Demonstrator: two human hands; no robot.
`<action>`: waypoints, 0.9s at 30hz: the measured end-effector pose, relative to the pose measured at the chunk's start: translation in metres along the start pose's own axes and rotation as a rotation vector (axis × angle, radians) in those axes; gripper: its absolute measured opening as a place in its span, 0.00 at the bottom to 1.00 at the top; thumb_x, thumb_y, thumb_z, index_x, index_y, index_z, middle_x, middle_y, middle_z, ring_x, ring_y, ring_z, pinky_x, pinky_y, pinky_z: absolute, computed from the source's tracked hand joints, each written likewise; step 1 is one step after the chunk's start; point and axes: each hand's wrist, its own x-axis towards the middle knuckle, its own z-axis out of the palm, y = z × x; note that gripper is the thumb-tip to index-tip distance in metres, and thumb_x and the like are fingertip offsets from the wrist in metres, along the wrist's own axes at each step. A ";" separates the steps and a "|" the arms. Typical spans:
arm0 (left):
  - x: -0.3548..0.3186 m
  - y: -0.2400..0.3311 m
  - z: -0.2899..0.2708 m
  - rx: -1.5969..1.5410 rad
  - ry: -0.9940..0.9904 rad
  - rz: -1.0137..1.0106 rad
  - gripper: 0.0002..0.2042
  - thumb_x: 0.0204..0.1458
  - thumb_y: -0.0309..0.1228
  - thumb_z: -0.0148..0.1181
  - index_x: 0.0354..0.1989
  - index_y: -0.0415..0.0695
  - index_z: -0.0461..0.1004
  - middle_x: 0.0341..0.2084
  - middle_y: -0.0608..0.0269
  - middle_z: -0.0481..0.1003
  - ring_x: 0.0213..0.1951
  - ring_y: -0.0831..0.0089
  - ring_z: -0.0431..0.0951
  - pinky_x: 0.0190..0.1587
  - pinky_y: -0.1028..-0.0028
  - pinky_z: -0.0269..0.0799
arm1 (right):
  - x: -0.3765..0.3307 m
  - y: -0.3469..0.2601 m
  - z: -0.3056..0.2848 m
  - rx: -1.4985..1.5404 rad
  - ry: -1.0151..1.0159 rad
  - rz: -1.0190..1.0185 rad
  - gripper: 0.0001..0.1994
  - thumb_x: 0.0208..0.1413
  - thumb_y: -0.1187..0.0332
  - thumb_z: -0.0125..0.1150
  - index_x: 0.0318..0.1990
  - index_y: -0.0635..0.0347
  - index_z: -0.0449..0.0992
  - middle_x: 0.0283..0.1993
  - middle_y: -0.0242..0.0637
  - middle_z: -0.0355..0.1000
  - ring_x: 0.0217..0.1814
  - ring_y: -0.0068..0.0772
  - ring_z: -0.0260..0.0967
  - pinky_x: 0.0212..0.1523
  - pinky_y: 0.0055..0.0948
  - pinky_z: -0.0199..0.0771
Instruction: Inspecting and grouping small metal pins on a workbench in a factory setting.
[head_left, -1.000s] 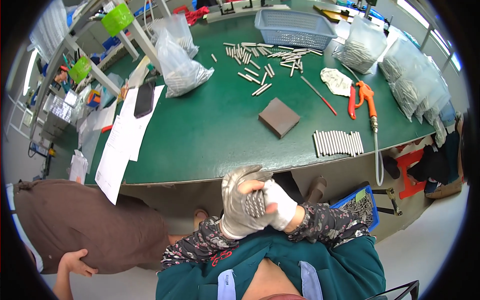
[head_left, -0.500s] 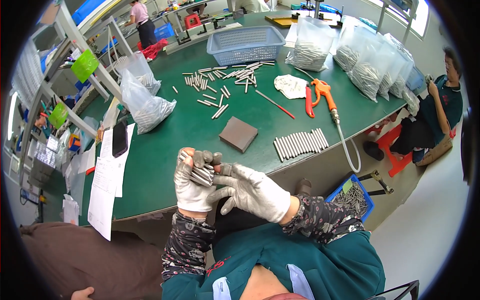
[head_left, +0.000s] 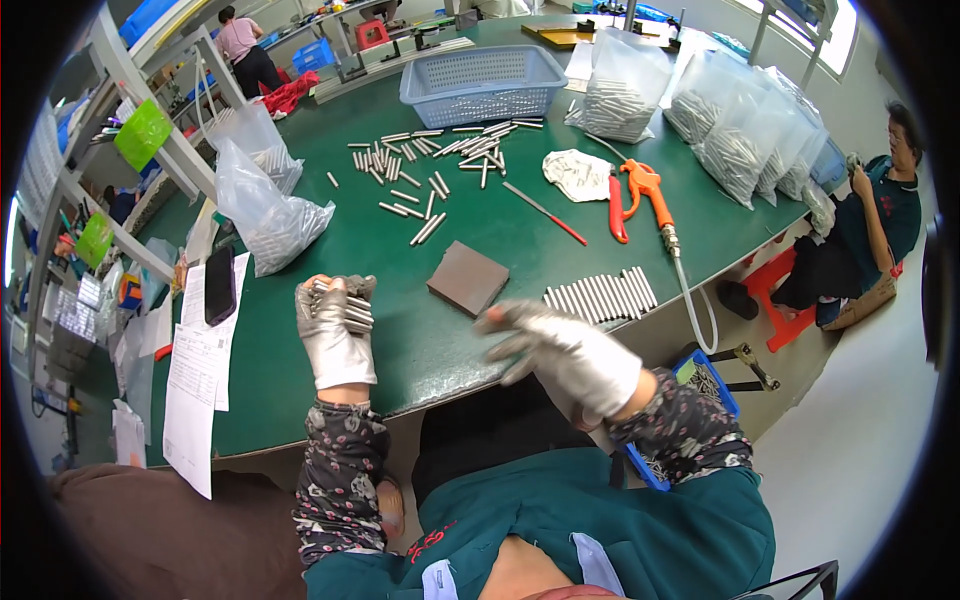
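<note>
Fingers (head_left: 335, 300) of left hand (head_left: 335, 335) closed on rod bundle (head_left: 342, 305) | right hand (head_left: 565, 350) spread, empty | bundle at 9 o'clock from it, axes 3–9 | rod row (head_left: 600, 297) at 1 o'clock on worktop (head_left: 330, 240).

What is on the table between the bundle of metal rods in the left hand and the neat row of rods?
In the head view, a flat brown block lies between the bundle and the row.

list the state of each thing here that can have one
left hand: gloved, closed around a bundle of metal rods
right hand: gloved, open, holding nothing
blue basket: upright on the table
brown block: lying flat
row of rods: lined up side by side
</note>
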 end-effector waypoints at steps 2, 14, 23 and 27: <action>0.000 -0.009 -0.017 0.408 -0.078 0.036 0.08 0.45 0.23 0.56 0.31 0.44 0.63 0.22 0.67 0.69 0.21 0.81 0.68 0.23 0.83 0.67 | 0.002 -0.022 -0.021 -0.248 0.199 -0.064 0.21 0.54 0.59 0.46 0.51 0.63 0.61 0.50 0.39 0.62 0.46 0.33 0.65 0.41 0.29 0.68; 0.003 -0.028 -0.037 0.680 -0.388 -0.121 0.15 0.36 0.15 0.58 0.32 0.42 0.63 0.22 0.69 0.68 0.27 0.83 0.68 0.31 0.83 0.67 | 0.030 -0.107 -0.172 -1.729 1.214 0.407 0.25 0.40 0.47 0.51 0.41 0.57 0.72 0.44 0.45 0.68 0.48 0.44 0.65 0.46 0.38 0.65; 0.002 -0.036 -0.042 0.645 -0.250 0.133 0.12 0.40 0.17 0.57 0.31 0.42 0.62 0.23 0.70 0.67 0.26 0.82 0.68 0.31 0.82 0.68 | 0.013 -0.110 -0.193 -1.109 1.169 0.104 0.14 0.41 0.60 0.54 0.26 0.65 0.71 0.23 0.43 0.69 0.25 0.35 0.70 0.25 0.32 0.67; 0.008 -0.018 -0.041 0.142 0.033 -0.117 0.08 0.46 0.21 0.54 0.31 0.44 0.62 0.21 0.66 0.66 0.23 0.74 0.70 0.24 0.74 0.70 | -0.021 -0.110 -0.180 -0.416 0.757 -0.404 0.12 0.48 0.64 0.52 0.38 0.61 0.66 0.24 0.31 0.65 0.17 0.22 0.62 0.17 0.18 0.63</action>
